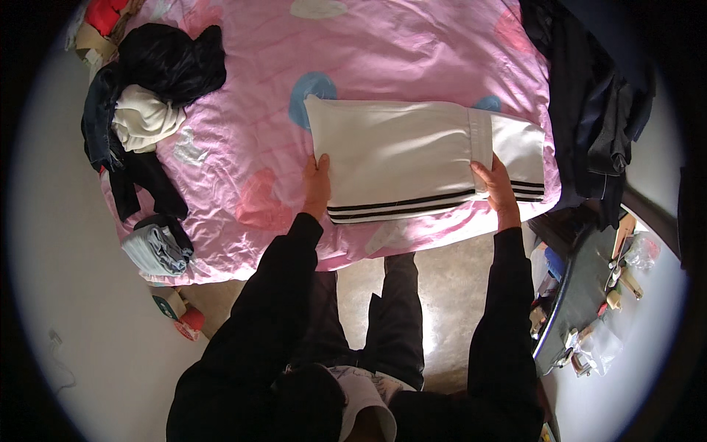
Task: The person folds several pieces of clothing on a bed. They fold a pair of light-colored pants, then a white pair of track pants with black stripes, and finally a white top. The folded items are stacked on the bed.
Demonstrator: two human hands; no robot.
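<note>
White trousers (397, 149) with black side stripes lie folded lengthwise on the pink bedspread (259, 110), near the bed's front edge. Their waistband (481, 135) crosses toward the right, and a white leg end (516, 143) sticks out beyond it. My left hand (317, 185) grips the left edge of the fabric, thumb on top. At the waistband, my right hand (497, 185) pinches the cloth between thumb and fingers. The undersides of both hands' grips are hidden by the cloth.
Dark clothes (171, 63), a cream garment (144, 119) and a folded light-blue garment (157, 248) line the bed's left side. Dark garments (591, 110) hang at the right. A dark table (574, 298) with small items stands at the lower right.
</note>
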